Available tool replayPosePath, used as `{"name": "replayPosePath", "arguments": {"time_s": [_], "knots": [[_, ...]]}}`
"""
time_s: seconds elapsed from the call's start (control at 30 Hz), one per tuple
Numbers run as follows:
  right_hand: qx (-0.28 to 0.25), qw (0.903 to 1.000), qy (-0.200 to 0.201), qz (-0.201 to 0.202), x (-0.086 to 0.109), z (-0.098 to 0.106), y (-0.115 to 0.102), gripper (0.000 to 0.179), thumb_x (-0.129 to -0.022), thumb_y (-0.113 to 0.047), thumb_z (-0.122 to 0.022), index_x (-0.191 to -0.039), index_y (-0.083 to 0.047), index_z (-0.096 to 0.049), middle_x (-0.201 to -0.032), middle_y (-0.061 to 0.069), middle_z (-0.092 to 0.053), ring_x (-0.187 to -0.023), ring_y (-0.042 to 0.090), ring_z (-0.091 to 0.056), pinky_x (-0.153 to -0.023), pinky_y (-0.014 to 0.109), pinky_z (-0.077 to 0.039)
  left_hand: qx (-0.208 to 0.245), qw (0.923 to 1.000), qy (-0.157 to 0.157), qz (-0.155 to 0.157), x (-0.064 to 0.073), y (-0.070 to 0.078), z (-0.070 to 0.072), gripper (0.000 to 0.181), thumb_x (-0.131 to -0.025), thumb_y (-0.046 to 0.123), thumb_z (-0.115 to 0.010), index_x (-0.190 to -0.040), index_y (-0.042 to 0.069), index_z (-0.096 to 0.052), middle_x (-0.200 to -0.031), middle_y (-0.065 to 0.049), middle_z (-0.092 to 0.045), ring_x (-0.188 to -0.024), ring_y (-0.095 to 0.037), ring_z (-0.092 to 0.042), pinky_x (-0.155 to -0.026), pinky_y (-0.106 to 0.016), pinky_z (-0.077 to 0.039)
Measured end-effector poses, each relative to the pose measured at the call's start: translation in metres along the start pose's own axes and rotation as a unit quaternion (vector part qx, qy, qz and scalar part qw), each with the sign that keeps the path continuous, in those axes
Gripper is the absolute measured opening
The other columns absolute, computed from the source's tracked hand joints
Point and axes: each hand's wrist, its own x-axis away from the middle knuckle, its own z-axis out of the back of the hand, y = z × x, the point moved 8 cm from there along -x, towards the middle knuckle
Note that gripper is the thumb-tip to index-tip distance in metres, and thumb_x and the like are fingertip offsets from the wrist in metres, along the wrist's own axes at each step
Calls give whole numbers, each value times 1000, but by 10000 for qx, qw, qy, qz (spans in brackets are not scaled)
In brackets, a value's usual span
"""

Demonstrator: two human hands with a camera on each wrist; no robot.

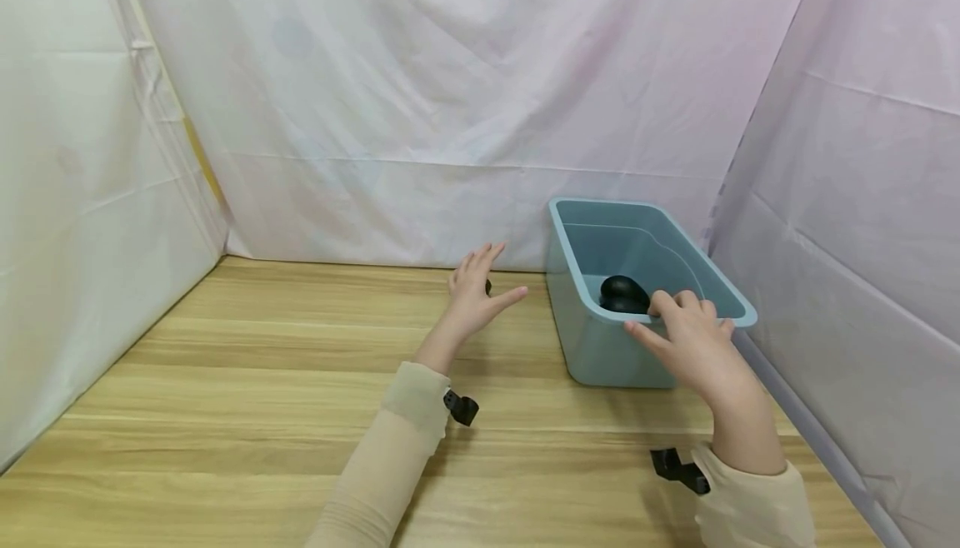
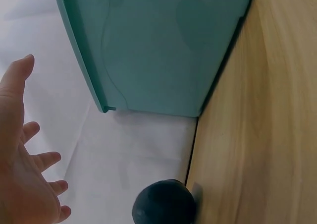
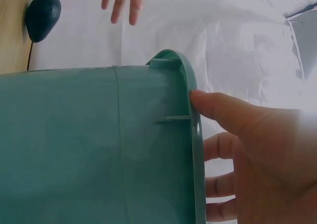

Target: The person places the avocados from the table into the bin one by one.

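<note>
My left hand (image 1: 474, 302) is held over the table with its thumb and fingers spread, holding nothing. Just behind it a dark, pear-shaped avocado (image 3: 43, 17) stands on the wood; in the head view the hand hides most of it. My right hand (image 1: 697, 344) is at the near rim of a blue-green plastic bin (image 1: 566, 261), thumb on the outer side and fingers bent over into it. The right wrist view shows the thumb tip against the rim, with the fingertips hidden behind. Inside the bin, close to that hand, lie dark rounded avocados (image 1: 624, 288).
The bin stands at the back right of the wood-grain table (image 1: 225, 398). White cloth (image 1: 420, 98) hangs behind the table and along both sides. Each wrist carries a small black mount, such as the left mount (image 1: 461, 407).
</note>
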Motion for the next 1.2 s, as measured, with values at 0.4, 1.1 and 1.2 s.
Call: {"name": "replayPosePath", "arguments": {"time_s": [0.4,1.1,1.2], "knots": [[-2,10000,-16,13,-1,-1,-1,53,-94,-54,-52,-107,-3,-50,-103,22,-43,-100,50,-35,-82,80,-11,-10,9999,36,127,-1,-27,-2,88,-83,51,-71,-153,28,-24,-157,-2,-18,-143,-29,-9,-108,-59,-5],[-38,10000,-20,-16,-1,-1,2,54,-94,-56,-51,-107,-4,-50,-105,22,-42,-100,50,-34,-82,79,-12,696,9970,225,266,-1,-59,1,85,-82,41,-75,-152,30,-27,-155,0,-24,-142,-24,-17,-107,-62,-7],[-27,10000,-17,-15,-2,-1,2,54,-94,-56,-51,-107,-4,-50,-104,22,-42,-100,50,-34,-82,79,-13,754,9962,200,376,0,-64,1,85,-82,41,-75,-152,30,-27,-156,-1,-24,-141,-24,-17,-107,-62,-7]]}}
